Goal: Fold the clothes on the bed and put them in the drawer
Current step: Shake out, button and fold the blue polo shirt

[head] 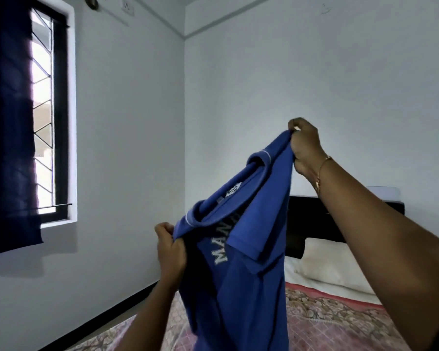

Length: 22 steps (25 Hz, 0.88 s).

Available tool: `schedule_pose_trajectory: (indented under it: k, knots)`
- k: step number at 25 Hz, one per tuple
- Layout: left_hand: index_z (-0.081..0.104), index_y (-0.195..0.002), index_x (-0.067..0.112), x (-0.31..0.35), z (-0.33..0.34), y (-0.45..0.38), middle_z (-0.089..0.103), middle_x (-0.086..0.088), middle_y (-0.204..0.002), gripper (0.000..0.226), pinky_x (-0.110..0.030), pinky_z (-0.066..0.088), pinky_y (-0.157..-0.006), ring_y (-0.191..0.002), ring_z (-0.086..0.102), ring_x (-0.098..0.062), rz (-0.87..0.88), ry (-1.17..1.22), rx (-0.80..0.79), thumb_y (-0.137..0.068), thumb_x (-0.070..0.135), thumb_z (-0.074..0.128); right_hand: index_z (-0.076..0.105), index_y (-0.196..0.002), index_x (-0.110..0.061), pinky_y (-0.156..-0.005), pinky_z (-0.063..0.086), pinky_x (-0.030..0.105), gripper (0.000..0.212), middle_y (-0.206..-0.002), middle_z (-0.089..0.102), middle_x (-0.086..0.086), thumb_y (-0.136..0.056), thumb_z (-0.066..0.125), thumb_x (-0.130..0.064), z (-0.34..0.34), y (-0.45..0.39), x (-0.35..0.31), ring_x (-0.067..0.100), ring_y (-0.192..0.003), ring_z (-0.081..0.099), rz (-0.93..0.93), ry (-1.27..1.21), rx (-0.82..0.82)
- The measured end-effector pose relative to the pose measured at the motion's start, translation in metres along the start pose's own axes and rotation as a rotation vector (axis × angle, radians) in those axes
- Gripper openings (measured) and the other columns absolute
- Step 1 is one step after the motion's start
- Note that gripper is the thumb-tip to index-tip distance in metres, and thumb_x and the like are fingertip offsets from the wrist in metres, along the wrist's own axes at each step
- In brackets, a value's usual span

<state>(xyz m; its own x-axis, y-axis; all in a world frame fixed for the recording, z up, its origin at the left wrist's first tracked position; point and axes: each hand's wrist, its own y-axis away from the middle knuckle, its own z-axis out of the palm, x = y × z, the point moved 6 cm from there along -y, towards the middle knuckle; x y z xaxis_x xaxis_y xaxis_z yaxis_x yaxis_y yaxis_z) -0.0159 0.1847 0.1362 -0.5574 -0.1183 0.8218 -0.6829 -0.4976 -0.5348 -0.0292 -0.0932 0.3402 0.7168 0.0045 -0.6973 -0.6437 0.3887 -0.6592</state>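
Shirt (241,249) held up in the air over the bed (327,317), blue, collar at top, white lettering partly showing, hem out of frame at 6 o'clock. Right hand (306,145) raised at 1 o'clock, fingers curled tight round one shoulder of the cloth. Left hand (170,249) lower, at 8 o'clock from the right, pinching the other shoulder edge. Shirt therefore hanging slanted, one sleeve flopped across the front.

Step in hand, by the look of it: shaking out and squaring the shirt before folding. To do it well: bring both hands level, so the shoulder line runs straight; pull gently apart to take out the slack; flick once to drop the stray sleeve; then lower flat, front down, onto the bed. Avoid gripping the collar itself, likely to crease it. Folding apparently not begun; drawer not in view.

Bed covered in a pink patterned spread, pale sheet beyond it, pillow (335,264) at 3 o'clock against a dark headboard (304,219). White walls all round, black skirting along the floor at 7 o'clock. Window (48,110) with a grille at 9 o'clock, daylight behind, dark curtain (8,122) drawn to its left. Wall socket (127,6) at 11 o'clock, high up.
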Motion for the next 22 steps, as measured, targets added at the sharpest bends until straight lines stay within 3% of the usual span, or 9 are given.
schedule_pose_trajectory:
  k: [5,8,10,12,14,15,17,19,22]
  knots:
    - [0.042,-0.07,0.016,0.063,-0.016,-0.037,0.041,0.003,-0.065,0.022,-0.019,0.03,-0.052,-0.063,0.033,-0.015,0.049,0.038,0.11,-0.085,0.001,0.04,0.059,-0.062,-0.001,-0.063,0.027,0.024,0.028,-0.074,0.05,0.011,-0.065,0.033,-0.01,-0.041,0.016,0.022,0.018,-0.072,0.041,-0.468,0.851,-0.149]
    - [0.048,-0.061,0.015,0.089,-0.016,-0.053,0.045,0.0,-0.06,0.022,-0.027,0.031,-0.054,-0.065,0.039,-0.016,0.084,0.065,-0.028,-0.08,0.004,0.044,0.064,-0.085,-0.001,-0.068,0.029,0.029,0.037,-0.083,0.047,0.017,-0.069,0.042,-0.026,-0.044,0.044,0.042,0.022,-0.079,0.035,-0.743,1.139,-0.3]
    - [0.059,-0.063,0.015,0.106,-0.014,-0.053,0.057,-0.001,-0.06,0.026,-0.023,0.041,-0.053,-0.061,0.05,-0.015,0.082,0.096,-0.267,-0.081,0.0,0.047,0.064,-0.081,-0.005,-0.064,0.029,0.031,0.037,-0.079,0.049,0.013,-0.068,0.04,-0.03,-0.05,0.054,0.047,0.021,-0.076,0.034,-0.77,1.197,-0.336]
    - [0.071,-0.064,0.017,0.119,-0.01,-0.041,0.067,0.002,-0.063,0.036,-0.018,0.05,-0.056,-0.059,0.062,-0.011,0.055,0.086,-0.626,-0.083,-0.006,0.052,0.054,-0.059,-0.005,-0.059,0.027,0.029,0.025,-0.066,0.049,0.014,-0.066,0.04,-0.026,-0.059,0.058,0.037,0.018,-0.069,0.035,-0.571,1.098,-0.345]
    - [0.074,-0.062,0.02,0.137,-0.014,-0.026,0.068,0.002,-0.062,0.01,-0.016,0.051,-0.054,-0.056,0.063,-0.008,0.059,0.121,-0.865,-0.067,0.011,0.076,0.038,-0.049,-0.015,-0.053,0.025,0.031,0.019,-0.049,0.039,0.004,-0.064,0.044,-0.024,-0.065,0.061,0.016,0.009,-0.054,0.033,-0.325,0.811,-0.373]
    - [0.074,-0.063,0.019,0.148,-0.018,-0.022,0.068,0.002,-0.062,0.018,-0.015,0.05,-0.052,-0.055,0.063,-0.007,0.052,0.196,-0.906,-0.051,0.024,0.087,0.037,-0.048,-0.019,-0.051,0.026,0.028,0.02,-0.045,0.038,-0.004,-0.064,0.047,-0.025,-0.066,0.065,0.001,0.005,-0.048,0.032,-0.231,0.672,-0.37]
    - [0.076,-0.066,0.019,0.172,-0.021,-0.02,0.07,0.002,-0.067,0.032,-0.016,0.051,-0.055,-0.059,0.065,-0.007,0.104,0.332,-0.943,-0.042,0.035,0.088,0.054,-0.045,-0.019,-0.05,0.036,0.02,0.022,-0.044,0.051,-0.012,-0.067,0.055,-0.023,-0.066,0.068,-0.026,-0.001,-0.043,0.042,-0.11,0.34,-0.36]
    - [0.076,-0.064,0.018,0.188,-0.013,-0.027,0.071,0.003,-0.067,0.007,-0.016,0.053,-0.057,-0.061,0.067,-0.006,0.029,0.509,-0.847,-0.063,0.024,0.073,0.068,-0.05,-0.015,-0.052,0.043,0.015,0.03,-0.051,0.063,-0.01,-0.078,0.057,-0.016,-0.065,0.058,-0.04,0.0,-0.049,0.055,-0.053,0.133,-0.279]
    - [0.071,-0.071,0.013,0.16,-0.005,-0.036,0.07,-0.001,-0.066,0.031,-0.014,0.05,-0.049,-0.054,0.065,-0.008,-0.036,0.259,-0.706,-0.092,0.011,0.048,0.059,-0.059,-0.017,-0.054,0.036,0.026,0.019,-0.056,0.056,0.001,-0.078,0.062,-0.019,-0.063,0.049,-0.024,0.012,-0.055,0.048,-0.032,0.366,-0.178]
